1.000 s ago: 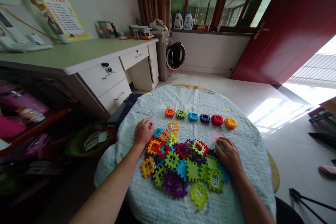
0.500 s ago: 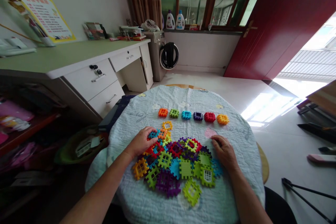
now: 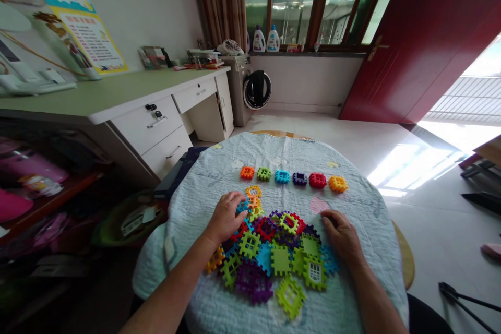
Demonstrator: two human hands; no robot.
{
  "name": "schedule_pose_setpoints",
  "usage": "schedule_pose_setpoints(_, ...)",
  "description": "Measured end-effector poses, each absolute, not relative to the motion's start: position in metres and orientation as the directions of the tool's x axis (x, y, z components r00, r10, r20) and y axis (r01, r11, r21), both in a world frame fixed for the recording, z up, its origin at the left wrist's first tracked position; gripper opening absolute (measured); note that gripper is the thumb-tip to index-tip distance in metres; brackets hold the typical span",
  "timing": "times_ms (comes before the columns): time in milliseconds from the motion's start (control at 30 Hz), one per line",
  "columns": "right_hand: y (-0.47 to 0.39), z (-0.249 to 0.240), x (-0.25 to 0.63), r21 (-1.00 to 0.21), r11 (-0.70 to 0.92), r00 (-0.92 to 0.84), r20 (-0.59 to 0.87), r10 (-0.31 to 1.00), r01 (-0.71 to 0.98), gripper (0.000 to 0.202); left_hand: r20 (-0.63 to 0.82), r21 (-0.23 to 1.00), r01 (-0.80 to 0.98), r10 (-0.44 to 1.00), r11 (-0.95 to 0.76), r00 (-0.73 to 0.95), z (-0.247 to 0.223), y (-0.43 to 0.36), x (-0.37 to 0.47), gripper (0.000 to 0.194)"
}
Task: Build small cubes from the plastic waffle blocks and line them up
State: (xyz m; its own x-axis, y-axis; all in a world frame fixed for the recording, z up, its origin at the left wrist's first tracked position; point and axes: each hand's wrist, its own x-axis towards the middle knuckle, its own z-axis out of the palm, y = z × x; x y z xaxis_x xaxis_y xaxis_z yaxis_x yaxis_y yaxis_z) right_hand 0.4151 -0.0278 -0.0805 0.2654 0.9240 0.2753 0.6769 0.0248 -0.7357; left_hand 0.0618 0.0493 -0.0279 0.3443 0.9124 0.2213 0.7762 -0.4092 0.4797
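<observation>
My left hand point(image 3: 226, 216) lies at the far left edge of a heap of plastic interlocking building blocks, thumb and fingers apart. Its fingertips touch a blue block point(image 3: 242, 205); an orange block point(image 3: 253, 201) and a yellow-orange window block point(image 3: 254, 191) lie just beyond. My right hand point(image 3: 341, 232) rests on the cloth at the heap's right side, fingers loosely bent and nothing seen in them. Near it are a blue block point(image 3: 329, 260) and a green window block point(image 3: 314, 272). Purple blocks point(image 3: 253, 281) and a lime frame block point(image 3: 290, 296) lie nearest me.
Beyond the heap stands a row of small assembled cubes: orange point(image 3: 247, 172), green point(image 3: 263, 174), blue point(image 3: 282, 176), dark purple point(image 3: 299, 178), red point(image 3: 317, 180) and yellow-orange point(image 3: 338, 183). A pale blue cloth point(image 3: 203, 188) covers the round table. A desk point(image 3: 148, 88) is at the left.
My left hand has moved right, and the blue and orange blocks by its fingers have shifted right, closer to the heap. My right hand stays in place. The view has tilted slightly.
</observation>
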Motion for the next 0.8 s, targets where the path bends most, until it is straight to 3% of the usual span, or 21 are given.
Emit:
schedule_pose_setpoints(167,-0.028,-0.078,0.414,-0.727,0.018,0.273,0.280,0.920,0.686,0.026,0.172,0.483,0.762,0.900,-0.431,0.400,-0.032,0.054,0.071,0.037)
schedule_pose_setpoints(333,-0.027,-0.077,0.413,-0.716,0.015,0.278,0.291,0.915,0.698,0.024,0.081,0.545,0.727,0.890,-0.417,0.449,-0.028,0.049,0.068,0.027)
schedule_pose_setpoints(467,-0.026,-0.077,0.412,-0.713,0.007,0.284,0.287,0.915,0.701,0.023,0.158,0.559,0.690,0.876,-0.459,0.455,-0.014,0.038,0.077,0.024)
schedule_pose_setpoints(567,-0.026,-0.077,0.412,-0.714,0.004,0.288,0.287,0.914,0.700,0.023,0.201,0.555,0.604,0.797,-0.572,0.570,-0.006,0.030,0.100,0.029)
schedule_pose_setpoints(700,-0.026,-0.075,0.410,-0.713,0.006,0.291,0.294,0.911,0.701,0.023,0.131,0.531,0.506,0.656,-0.680,0.743,-0.009,0.027,0.139,0.045)
schedule_pose_setpoints(800,-0.027,-0.075,0.410,-0.703,0.014,0.278,0.299,0.913,0.711,0.022,0.091,0.505,0.496,0.615,-0.706,0.784,-0.017,0.030,0.157,0.053)
